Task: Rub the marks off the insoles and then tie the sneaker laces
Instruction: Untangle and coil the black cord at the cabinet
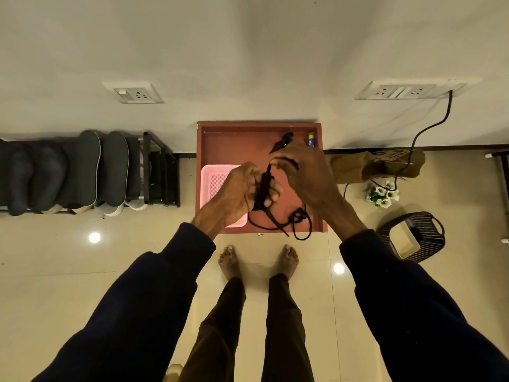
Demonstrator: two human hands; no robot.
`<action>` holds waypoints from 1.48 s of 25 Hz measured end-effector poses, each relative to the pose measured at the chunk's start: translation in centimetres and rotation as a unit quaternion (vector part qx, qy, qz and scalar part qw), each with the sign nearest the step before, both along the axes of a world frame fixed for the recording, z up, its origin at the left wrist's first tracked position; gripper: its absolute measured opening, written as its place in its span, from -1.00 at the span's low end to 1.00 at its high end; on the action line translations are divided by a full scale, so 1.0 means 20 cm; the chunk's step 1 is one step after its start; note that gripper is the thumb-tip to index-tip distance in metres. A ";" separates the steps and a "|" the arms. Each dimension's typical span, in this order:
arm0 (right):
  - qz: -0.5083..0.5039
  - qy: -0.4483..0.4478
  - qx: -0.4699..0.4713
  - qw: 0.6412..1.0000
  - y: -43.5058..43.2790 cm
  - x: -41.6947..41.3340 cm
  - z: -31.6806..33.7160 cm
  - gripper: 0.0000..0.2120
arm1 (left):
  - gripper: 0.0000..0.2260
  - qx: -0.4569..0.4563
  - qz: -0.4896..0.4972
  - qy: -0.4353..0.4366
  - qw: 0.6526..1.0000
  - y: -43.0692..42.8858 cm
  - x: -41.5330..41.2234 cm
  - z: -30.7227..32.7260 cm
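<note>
Insoles, dark and standing on edge, lean side by side on a black shoe rack at the far left, well apart from the hands. Next comes a red-brown tray table against the wall, with a pink basket on its left part. Above that basket's right edge the left hand is closed round a bunched length of the black laces. Just beside it the right hand has its fingers curled over the upper stretch of the same cord. Loose loops trail down onto the table's near right corner. A blue and yellow tube lies in the far right corner. Further right, on the floor, are a brown paper bag, white flowers and a dark handled basket.
</note>
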State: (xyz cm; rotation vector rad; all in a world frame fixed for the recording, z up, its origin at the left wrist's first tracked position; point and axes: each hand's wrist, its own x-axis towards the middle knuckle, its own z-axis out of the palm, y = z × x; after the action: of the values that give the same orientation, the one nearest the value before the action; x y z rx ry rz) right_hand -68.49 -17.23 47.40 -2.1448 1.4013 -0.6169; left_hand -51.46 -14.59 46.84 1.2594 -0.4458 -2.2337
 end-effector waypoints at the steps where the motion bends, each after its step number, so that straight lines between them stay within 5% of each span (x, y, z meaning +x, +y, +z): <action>1: -0.028 -0.054 0.078 0.995 0.00 0.00 -0.02 -0.89 | -0.57 0.016 -0.005 0.022 1.000 0.00 0.01 0.01; 4: -0.094 -0.212 0.320 0.919 0.14 0.04 -0.09 -0.87 | -0.60 0.049 0.056 0.112 0.991 -0.01 0.01 0.01; 6: -0.118 -0.248 0.373 0.886 0.28 0.07 -0.09 -0.87 | -0.66 0.047 0.130 0.130 0.982 -0.01 0.01 -0.02; 16: -0.123 -0.153 0.335 0.921 0.43 0.09 -0.08 -0.84 | -0.65 -0.042 0.194 0.089 0.976 0.00 0.01 -0.16; 20: -0.110 -0.114 0.274 0.949 0.46 0.08 -0.04 -0.92 | -0.61 -0.013 0.240 0.044 0.970 -0.05 0.02 -0.18; 24: -0.107 -0.043 0.210 0.971 0.53 0.11 -0.13 -0.83 | -0.68 0.121 0.366 0.102 0.917 -0.13 -0.01 -0.15; 27: -0.153 -0.071 0.211 0.963 0.59 0.16 -0.21 -0.86 | -0.70 0.150 0.431 0.160 0.875 -0.21 -0.03 -0.08; 29: -0.179 -0.088 0.177 0.964 0.61 0.18 -0.21 -0.90 | -0.69 0.128 0.400 0.165 0.892 -0.22 -0.05 -0.03; 33: -0.215 -0.076 0.044 0.973 0.55 0.09 -0.14 -0.92 | -0.59 0.045 0.203 0.032 0.978 -0.16 0.01 -0.04; 37: -0.140 -0.001 -0.089 0.986 0.39 -0.02 -0.10 -0.92 | -0.58 0.075 0.072 -0.073 0.992 -0.10 -0.04 0.00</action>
State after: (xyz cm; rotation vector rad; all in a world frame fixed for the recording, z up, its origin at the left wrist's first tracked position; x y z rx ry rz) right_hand -68.91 -9.47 45.38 -2.0932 1.7197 -0.8787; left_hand -52.29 -16.49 46.90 1.4908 -0.2362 -2.0937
